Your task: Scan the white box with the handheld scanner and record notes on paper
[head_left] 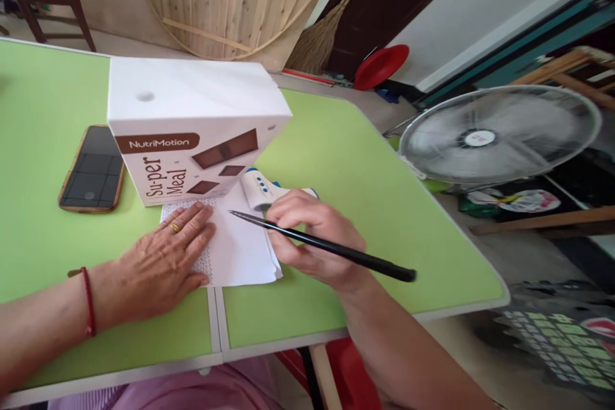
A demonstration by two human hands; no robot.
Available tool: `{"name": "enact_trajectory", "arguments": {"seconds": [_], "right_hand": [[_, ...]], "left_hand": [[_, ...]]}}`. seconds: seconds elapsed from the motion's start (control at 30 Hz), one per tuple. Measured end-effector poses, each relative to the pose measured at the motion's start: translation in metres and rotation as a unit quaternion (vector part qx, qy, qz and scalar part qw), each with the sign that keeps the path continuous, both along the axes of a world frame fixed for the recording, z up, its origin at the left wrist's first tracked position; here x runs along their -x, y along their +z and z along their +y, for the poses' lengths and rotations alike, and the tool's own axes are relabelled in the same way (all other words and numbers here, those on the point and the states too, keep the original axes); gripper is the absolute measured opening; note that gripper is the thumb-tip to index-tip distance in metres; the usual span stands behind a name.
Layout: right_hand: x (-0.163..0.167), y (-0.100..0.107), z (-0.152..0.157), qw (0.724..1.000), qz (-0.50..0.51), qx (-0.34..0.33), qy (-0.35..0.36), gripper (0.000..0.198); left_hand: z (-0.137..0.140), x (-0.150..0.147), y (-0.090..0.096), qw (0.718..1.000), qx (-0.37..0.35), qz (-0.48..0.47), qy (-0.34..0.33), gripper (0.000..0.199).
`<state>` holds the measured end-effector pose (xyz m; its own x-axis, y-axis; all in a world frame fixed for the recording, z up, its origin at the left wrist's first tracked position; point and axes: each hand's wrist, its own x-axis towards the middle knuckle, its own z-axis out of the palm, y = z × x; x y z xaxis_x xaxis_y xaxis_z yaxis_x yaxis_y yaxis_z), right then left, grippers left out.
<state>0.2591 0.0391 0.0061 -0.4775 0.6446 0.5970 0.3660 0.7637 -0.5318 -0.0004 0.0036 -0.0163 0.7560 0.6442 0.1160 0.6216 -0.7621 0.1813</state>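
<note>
Left hand (168, 256) flat on the white sheets of paper (235, 259), fingers side by side, gripping nothing, pressing down the strip of small marks! The paper lies across the seam of the green-topped table (408, 256), close to the near edge; the white-and-brown cardboard box (196, 90) stands just beyond, towards the far edge. Right hand (317, 237) has fingers and thumb clamped on the slim black pen (346, 252), tip over the page; touching or not, I can't tell. It looks like a steady-and-write step, and the next stroke calls for a firm left palm and a controlled tip on bare paper.
</note>
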Motion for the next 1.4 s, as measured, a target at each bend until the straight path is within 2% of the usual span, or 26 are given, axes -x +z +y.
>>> {"name": "enact_trajectory", "arguments": {"seconds": [0.1, 0.2, 0.33, 0.5, 0.6, 0.77, 0.87, 0.97, 1.07, 1.23, 1.4], "right_hand": [[0.005, 0.000, -0.007, 0.982, 0.128, 0.135, 0.026, 0.005], [0.015, -0.001, -0.009, 0.954, 0.156, 0.242, 0.078, 0.019], [0.028, -0.004, -0.006, 0.946, 0.154, 0.284, 0.033, 0.003], [0.030, -0.008, 0.002, 0.923, 0.174, 0.343, -0.003, 0.005], [0.029, -0.003, 0.011, 0.906, 0.191, 0.376, 0.019, 0.007], [0.039, 0.008, 0.024, 0.887, 0.157, 0.426, 0.081, 0.007], [0.055, 0.000, 0.023, 0.878, 0.210, 0.421, 0.087, 0.006], [0.067, -0.015, 0.015, 0.895, 0.250, 0.370, -0.006, 0.009], [0.065, -0.024, 0.008, 0.914, 0.219, 0.333, -0.080, 0.010], [0.052, -0.025, 0.007, 0.941, 0.150, 0.282, -0.111, 0.007], [0.054, -0.026, 0.008, 0.957, 0.125, 0.217, -0.146, 0.009]], "left_hand": [[-0.005, -0.009, 0.006, 1.000, -0.013, 0.017, 0.017, 0.054], [-0.001, -0.013, 0.013, 1.000, -0.010, 0.014, 0.027, 0.043], [0.004, -0.013, 0.018, 0.997, -0.036, 0.016, 0.070, 0.032], [0.003, -0.013, 0.021, 0.996, -0.051, 0.026, 0.068, 0.034], [0.002, -0.012, 0.020, 0.996, -0.055, 0.025, 0.060, 0.033], [0.001, -0.010, 0.015, 0.997, -0.061, 0.020, 0.052, 0.037], [0.001, -0.010, 0.014, 0.997, -0.056, 0.023, 0.055, 0.036], [0.001, -0.010, 0.013, 0.997, -0.052, 0.003, 0.054, 0.034], [0.001, -0.012, 0.012, 0.997, -0.053, -0.007, 0.052, 0.034], [-0.001, -0.014, 0.012, 0.997, -0.058, 0.011, 0.044, 0.040], [-0.006, -0.019, 0.017, 0.994, -0.106, 0.026, 0.029, 0.039]]}}
